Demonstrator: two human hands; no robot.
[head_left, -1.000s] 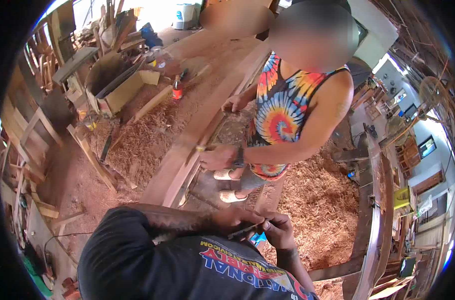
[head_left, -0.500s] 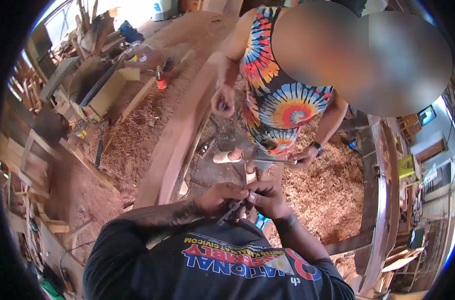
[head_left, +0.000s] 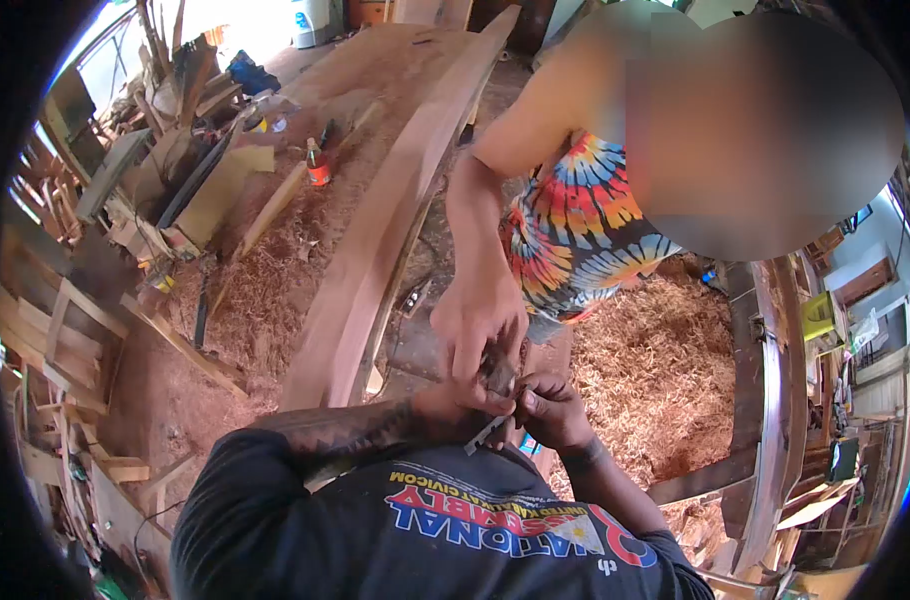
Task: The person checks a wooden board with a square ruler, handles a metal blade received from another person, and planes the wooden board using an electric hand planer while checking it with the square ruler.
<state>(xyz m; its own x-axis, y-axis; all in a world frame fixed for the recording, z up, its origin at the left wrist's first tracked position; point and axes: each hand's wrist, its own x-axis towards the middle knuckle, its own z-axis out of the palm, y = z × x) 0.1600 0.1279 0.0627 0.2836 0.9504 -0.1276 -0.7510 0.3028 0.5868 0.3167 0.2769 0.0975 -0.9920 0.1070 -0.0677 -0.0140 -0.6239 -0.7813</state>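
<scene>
The person's two hands meet in the lower middle of the frame, just above the printed front of a dark T-shirt [head_left: 535, 510]. A narrow grey strip [head_left: 483, 437] lies between them, slanting down toward the lower left, its free end just over the shirt. The right hand [head_left: 555, 412] has thumb and fingers pinched together at the strip's upper end. The left hand [head_left: 447, 408] is beside it, partly covered by a co-worker's hand [head_left: 483, 335] that reaches down from above with its fingers bent; with so much overlap, I cannot tell how far the left fingers close, or whether the co-worker's fingertips touch the strip.

The co-worker, in a tie-dye sleeveless top [head_left: 585, 225], stands at the upper right. A long wooden plank [head_left: 375, 250] runs diagonally from the top centre to the hands' left. A bottle with a red label [head_left: 317, 165] stands at the upper left, and curled wood shavings [head_left: 655, 380] cover the ground right of centre.
</scene>
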